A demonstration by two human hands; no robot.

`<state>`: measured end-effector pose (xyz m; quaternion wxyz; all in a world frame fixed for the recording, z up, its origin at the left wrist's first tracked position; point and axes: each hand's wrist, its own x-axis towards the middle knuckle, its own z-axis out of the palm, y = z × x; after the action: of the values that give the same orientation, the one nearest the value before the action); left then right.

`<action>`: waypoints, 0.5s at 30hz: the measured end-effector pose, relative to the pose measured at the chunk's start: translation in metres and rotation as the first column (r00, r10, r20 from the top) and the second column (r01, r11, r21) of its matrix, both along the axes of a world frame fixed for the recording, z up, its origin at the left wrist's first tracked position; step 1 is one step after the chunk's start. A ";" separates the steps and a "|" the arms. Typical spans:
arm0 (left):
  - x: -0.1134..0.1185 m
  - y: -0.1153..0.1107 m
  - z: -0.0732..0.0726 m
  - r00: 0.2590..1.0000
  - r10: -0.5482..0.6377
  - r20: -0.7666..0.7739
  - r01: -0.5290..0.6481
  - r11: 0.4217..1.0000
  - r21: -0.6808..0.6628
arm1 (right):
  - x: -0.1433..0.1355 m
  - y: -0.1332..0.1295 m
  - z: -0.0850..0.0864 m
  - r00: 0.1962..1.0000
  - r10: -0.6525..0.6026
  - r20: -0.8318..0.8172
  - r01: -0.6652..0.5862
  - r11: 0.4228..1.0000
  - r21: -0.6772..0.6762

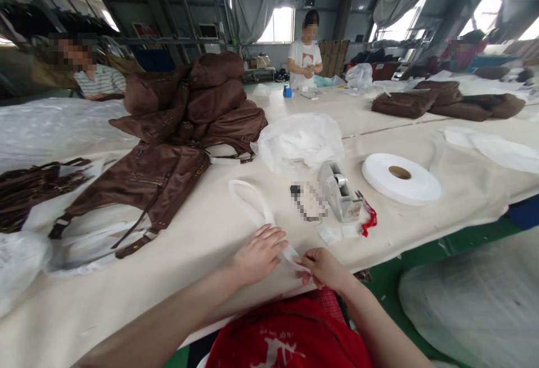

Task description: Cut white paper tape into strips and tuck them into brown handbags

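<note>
A narrow white strip (pixel 252 191) lies in a loop on the cream-covered table (pixel 202 210) and runs toward the table's front edge. My left hand (pixel 261 253) rests flat over it, fingers stretched out and close to one another. At the strip's near end, my right hand (pixel 320 269) pinches it between thumb and fingers. A clear tape dispenser (pixel 340 191) stands beyond my right hand, with small white pieces (pixel 330 233) and a red-handled tool (pixel 369 219) beside it. A large white roll (pixel 379 177) with a brown core lies farther right.
Brown bags (pixel 168 166) are piled at the left, near clear plastic wrapping (pixel 63 126). A plastic bag with white contents (pixel 301 143) sits mid-table. More brown bags (pixel 404 104) lie at the back right. A person (pixel 305 56) stands across the table; others are left and right.
</note>
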<state>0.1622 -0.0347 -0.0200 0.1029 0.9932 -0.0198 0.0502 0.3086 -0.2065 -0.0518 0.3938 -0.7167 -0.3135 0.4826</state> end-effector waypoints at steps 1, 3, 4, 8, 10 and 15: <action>0.000 0.002 -0.003 1.000 0.004 -0.008 -0.004 1.000 -0.005 | 0.000 0.000 0.001 1.000 -0.002 0.014 0.002 1.000 -0.008; 0.000 0.005 -0.006 1.000 0.018 -0.016 -0.018 1.000 -0.024 | -0.001 -0.002 0.003 0.999 -0.005 0.046 0.006 1.000 -0.022; 0.000 0.007 -0.006 0.999 0.029 -0.017 -0.030 0.999 -0.037 | 0.000 -0.005 0.005 0.998 -0.006 0.060 0.008 1.000 -0.026; -0.001 0.011 -0.003 0.997 0.071 -0.004 -0.071 0.995 -0.074 | 0.003 -0.018 0.010 0.996 0.007 0.087 -0.005 1.000 -0.021; 0.001 0.011 -0.002 0.997 0.074 0.000 -0.074 0.994 -0.078 | 0.005 -0.025 0.010 0.996 0.002 0.087 0.001 1.000 -0.028; 0.008 0.005 -0.006 0.996 0.084 -0.013 -0.084 0.996 -0.032 | 0.008 -0.037 0.005 0.981 -0.021 0.193 0.033 0.998 -0.062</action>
<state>0.1706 -0.0294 -0.0257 0.1171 0.9916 0.0234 0.0491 0.3162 -0.2431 -0.0465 0.3449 -0.7765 -0.3245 0.4158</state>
